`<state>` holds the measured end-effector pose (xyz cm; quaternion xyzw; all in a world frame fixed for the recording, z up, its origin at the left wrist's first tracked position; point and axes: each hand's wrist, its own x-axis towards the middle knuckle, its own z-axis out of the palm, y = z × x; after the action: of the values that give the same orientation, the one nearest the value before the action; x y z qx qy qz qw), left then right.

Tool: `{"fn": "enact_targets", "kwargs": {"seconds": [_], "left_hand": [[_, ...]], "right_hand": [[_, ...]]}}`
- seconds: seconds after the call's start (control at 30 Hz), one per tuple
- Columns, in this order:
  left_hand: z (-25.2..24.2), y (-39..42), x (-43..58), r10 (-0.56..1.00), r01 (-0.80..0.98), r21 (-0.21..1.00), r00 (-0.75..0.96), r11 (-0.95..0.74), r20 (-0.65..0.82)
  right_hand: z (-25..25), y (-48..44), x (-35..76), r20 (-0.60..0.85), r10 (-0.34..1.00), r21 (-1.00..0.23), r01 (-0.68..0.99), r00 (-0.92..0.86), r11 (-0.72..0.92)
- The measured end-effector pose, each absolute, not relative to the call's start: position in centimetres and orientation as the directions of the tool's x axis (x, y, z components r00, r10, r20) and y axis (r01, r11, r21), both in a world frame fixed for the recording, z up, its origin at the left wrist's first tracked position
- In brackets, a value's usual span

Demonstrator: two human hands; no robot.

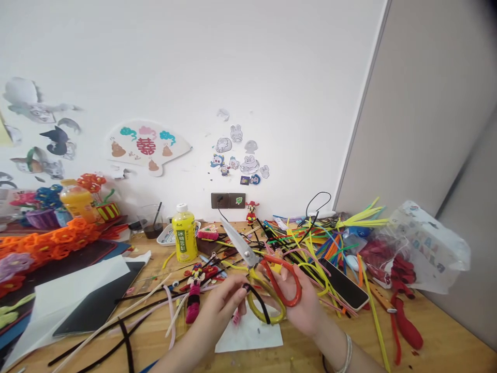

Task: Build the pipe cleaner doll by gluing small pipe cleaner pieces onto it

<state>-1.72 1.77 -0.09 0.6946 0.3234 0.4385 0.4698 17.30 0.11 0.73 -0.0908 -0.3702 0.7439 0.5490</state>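
My left hand [223, 303] pinches a short black pipe cleaner [262, 304] between thumb and fingers. The pipe cleaner curves to the right, across the yellow handle loop of the scissors [239, 245]. Those scissors rest in my right hand [305, 308], whose fingers are around the red loop [297, 294]; the blades point up and left and look closed together. Below my hands lies a white sheet of paper [252, 336]. Just left of my left hand is a pink and black pipe-cleaner doll [193, 295]. A small pink piece under my left hand is partly hidden.
A yellow drink bottle [185, 235] stands behind my hands. Loose pipe cleaners [318, 243] pile up at the back right, near a phone [344, 287] and a plastic bag [430, 248]. On the left are a black tablet-like slab [97, 305] and orange pipe-cleaner flowers [66, 238].
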Motion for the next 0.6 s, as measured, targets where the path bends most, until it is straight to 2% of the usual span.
{"fn": "enact_targets", "kwargs": {"seconds": [0.13,0.23,0.33,0.43,0.53,0.6], "left_hand": [[-0.6,2.1,-1.7,0.855,0.011,0.958,0.453,-0.288,0.252],[-0.8,2.0,-1.7,0.84,0.009,0.958,0.483,-0.288,0.248],[-0.7,1.9,-1.6,0.838,0.01,0.96,0.489,-0.281,0.24],[-0.4,2.1,-1.7,0.872,0.011,0.956,0.414,-0.293,0.262],[0.2,2.5,-1.9,0.912,-0.082,0.96,0.3,-0.267,0.28],[0.6,2.6,-2.0,0.939,-0.215,0.958,0.247,-0.188,0.24]], "right_hand": [[0.7,0.0,17.6,0.275,0.823,-0.767,-0.63,-0.497,-0.124],[0.8,0.1,17.8,0.298,0.823,-0.805,-0.591,-0.483,-0.056],[1.3,-0.1,18.2,0.367,0.821,-0.863,-0.489,-0.437,0.125],[2.3,-0.8,19.0,0.425,0.801,-0.904,-0.159,-0.422,0.396],[3.2,-1.5,20.0,0.506,0.776,-0.748,0.257,-0.376,0.612],[3.2,-1.7,20.6,0.591,0.732,-0.621,0.387,-0.339,0.681]]}}
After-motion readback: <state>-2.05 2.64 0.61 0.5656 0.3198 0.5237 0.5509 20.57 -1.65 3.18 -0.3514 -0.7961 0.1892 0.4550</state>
